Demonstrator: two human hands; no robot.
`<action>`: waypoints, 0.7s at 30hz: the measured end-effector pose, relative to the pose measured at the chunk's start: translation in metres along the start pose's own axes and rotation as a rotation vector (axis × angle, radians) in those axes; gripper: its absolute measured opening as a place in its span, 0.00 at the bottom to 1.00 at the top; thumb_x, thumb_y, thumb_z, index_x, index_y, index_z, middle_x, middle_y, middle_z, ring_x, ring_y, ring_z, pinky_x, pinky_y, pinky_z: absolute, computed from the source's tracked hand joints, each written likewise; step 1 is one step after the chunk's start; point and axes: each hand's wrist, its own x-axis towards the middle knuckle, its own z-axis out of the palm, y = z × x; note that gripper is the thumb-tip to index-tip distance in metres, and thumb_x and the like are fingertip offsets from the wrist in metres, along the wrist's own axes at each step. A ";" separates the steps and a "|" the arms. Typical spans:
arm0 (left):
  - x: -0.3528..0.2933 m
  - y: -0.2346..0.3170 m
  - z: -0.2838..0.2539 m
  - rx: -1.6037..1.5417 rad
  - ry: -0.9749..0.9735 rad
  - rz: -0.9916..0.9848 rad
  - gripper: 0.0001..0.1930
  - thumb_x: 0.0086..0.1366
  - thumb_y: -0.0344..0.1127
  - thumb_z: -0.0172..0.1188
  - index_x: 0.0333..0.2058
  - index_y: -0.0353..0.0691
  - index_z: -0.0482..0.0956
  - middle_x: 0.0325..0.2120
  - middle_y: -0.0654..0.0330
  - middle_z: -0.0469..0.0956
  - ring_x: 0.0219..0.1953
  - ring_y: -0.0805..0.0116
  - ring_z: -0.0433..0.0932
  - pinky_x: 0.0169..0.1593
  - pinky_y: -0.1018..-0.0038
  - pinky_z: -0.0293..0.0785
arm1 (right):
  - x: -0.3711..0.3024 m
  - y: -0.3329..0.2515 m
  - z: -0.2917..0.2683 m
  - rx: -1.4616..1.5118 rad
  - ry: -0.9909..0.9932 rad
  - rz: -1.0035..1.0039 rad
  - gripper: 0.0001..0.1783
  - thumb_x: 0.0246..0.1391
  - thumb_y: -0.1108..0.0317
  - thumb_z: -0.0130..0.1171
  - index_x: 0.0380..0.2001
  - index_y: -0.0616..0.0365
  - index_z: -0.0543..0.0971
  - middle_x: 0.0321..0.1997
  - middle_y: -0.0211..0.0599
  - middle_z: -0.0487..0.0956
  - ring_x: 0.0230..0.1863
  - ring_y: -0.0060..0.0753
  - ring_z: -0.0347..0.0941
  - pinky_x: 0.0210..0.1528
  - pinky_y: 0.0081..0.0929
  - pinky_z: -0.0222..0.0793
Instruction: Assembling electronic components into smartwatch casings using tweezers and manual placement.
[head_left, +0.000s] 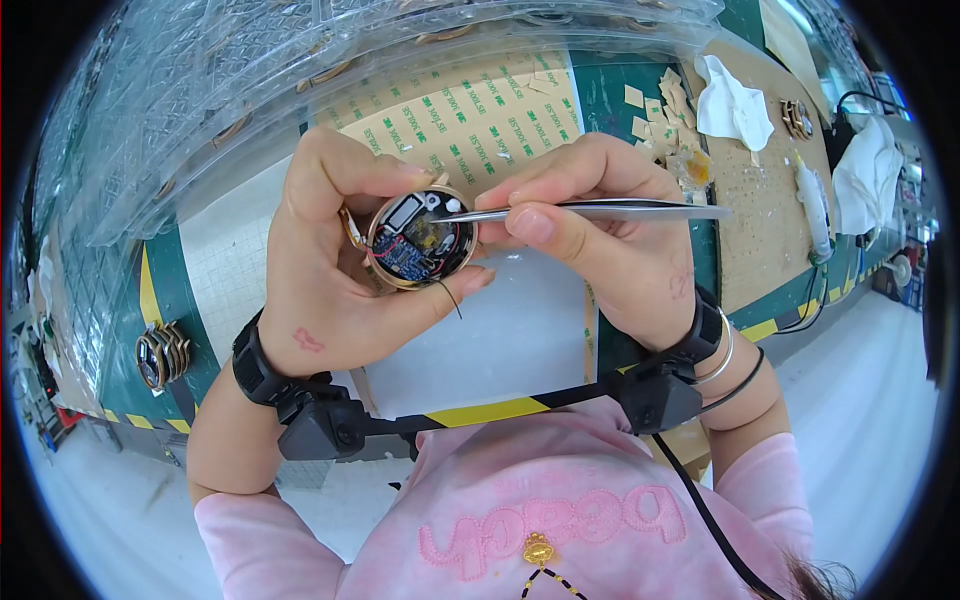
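A round gold-rimmed watch case (pixel 423 237), its inside facing up, sits between the thumb and fingers of my left hand (pixel 335 250). Within it show a blue circuit board, thin red wires, a white-framed rectangular part and a yellowish patch. A thin dark wire hangs from its lower edge. My right hand (pixel 610 225) pinches metal tweezers (pixel 630 209) lying nearly level, with the tips reaching over the inside of the case near the yellowish patch. Whether the tips touch anything there, I cannot tell.
Printed adhesive sheets (pixel 470 115) and a white sheet (pixel 480 340) lie beneath my hands. Clear plastic trays (pixel 240 110) are piled at the far left. A stack of watch cases (pixel 163 356) stands left. Right are paper scraps (pixel 665 115), a white cloth (pixel 733 105) and a white tube (pixel 813 210).
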 end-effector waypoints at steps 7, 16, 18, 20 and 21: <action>0.002 0.003 0.005 -0.097 -0.034 0.033 0.32 0.44 0.19 0.70 0.42 0.42 0.58 0.33 0.55 0.73 0.33 0.69 0.79 0.36 0.76 0.76 | 0.001 -0.004 -0.004 0.104 -0.044 0.101 0.07 0.52 0.73 0.61 0.31 0.61 0.73 0.36 0.47 0.79 0.38 0.34 0.78 0.44 0.30 0.76; 0.002 0.006 0.005 -0.264 -0.073 -0.033 0.33 0.42 0.15 0.68 0.42 0.42 0.57 0.32 0.54 0.73 0.33 0.65 0.81 0.36 0.73 0.79 | 0.004 -0.006 -0.009 0.062 -0.086 0.095 0.07 0.50 0.73 0.62 0.28 0.61 0.73 0.34 0.47 0.79 0.36 0.34 0.79 0.42 0.31 0.76; 0.003 0.007 0.005 -0.299 -0.071 -0.041 0.33 0.42 0.15 0.68 0.42 0.42 0.57 0.32 0.54 0.73 0.33 0.64 0.81 0.36 0.73 0.79 | 0.004 -0.005 -0.010 0.069 -0.111 0.080 0.07 0.50 0.73 0.62 0.28 0.61 0.73 0.34 0.46 0.79 0.35 0.34 0.78 0.41 0.30 0.76; 0.004 0.007 0.002 -0.301 -0.110 -0.020 0.34 0.41 0.15 0.69 0.42 0.42 0.58 0.32 0.55 0.73 0.33 0.65 0.80 0.36 0.73 0.79 | 0.005 -0.004 -0.010 0.072 -0.124 0.071 0.07 0.50 0.73 0.62 0.28 0.61 0.73 0.34 0.46 0.79 0.35 0.34 0.78 0.41 0.30 0.76; 0.005 0.007 0.002 -0.301 -0.130 -0.009 0.34 0.41 0.15 0.69 0.42 0.43 0.58 0.33 0.55 0.73 0.32 0.65 0.80 0.36 0.73 0.79 | 0.005 -0.004 -0.010 0.088 -0.134 0.073 0.07 0.50 0.73 0.62 0.28 0.61 0.73 0.33 0.46 0.79 0.35 0.35 0.78 0.40 0.30 0.76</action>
